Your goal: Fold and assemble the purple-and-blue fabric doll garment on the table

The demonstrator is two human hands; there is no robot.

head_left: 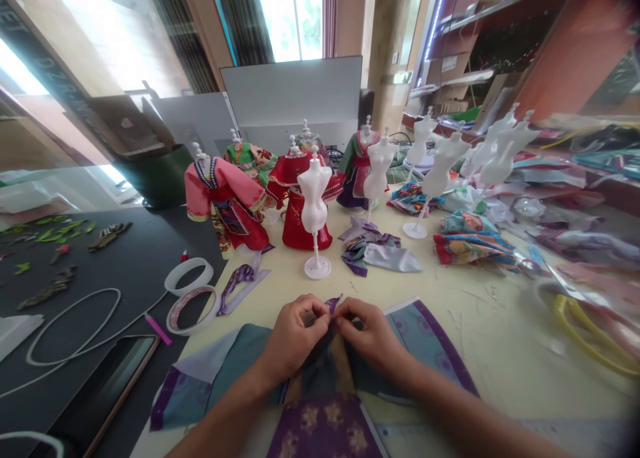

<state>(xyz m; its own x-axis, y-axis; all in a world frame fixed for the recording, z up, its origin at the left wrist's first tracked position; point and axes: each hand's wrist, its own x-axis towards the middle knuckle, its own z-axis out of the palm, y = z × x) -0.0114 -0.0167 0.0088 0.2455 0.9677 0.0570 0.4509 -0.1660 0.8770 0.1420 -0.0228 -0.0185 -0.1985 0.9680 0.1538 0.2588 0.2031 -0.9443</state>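
A small teal and purple doll robe (425, 341) lies spread flat on the cream table (500, 331) in front of me. My left hand (293, 338) and my right hand (370, 335) meet over its collar. Both pinch the purple fabric at the neckline, fingertips nearly touching. A bare white mannequin stand (315, 208) rises just beyond my hands. A purple ribbon (240, 281) lies to the left of it.
Several dressed doll mannequins, one in pink and red (227, 201), stand at the back, bare white ones (440, 171) to the right. Folded fabric pieces (377, 251) and bagged clothes (475, 241) lie around. Two tape rolls (190, 291), a white cord (75, 325) and a phone (107, 391) lie on the dark mat at left.
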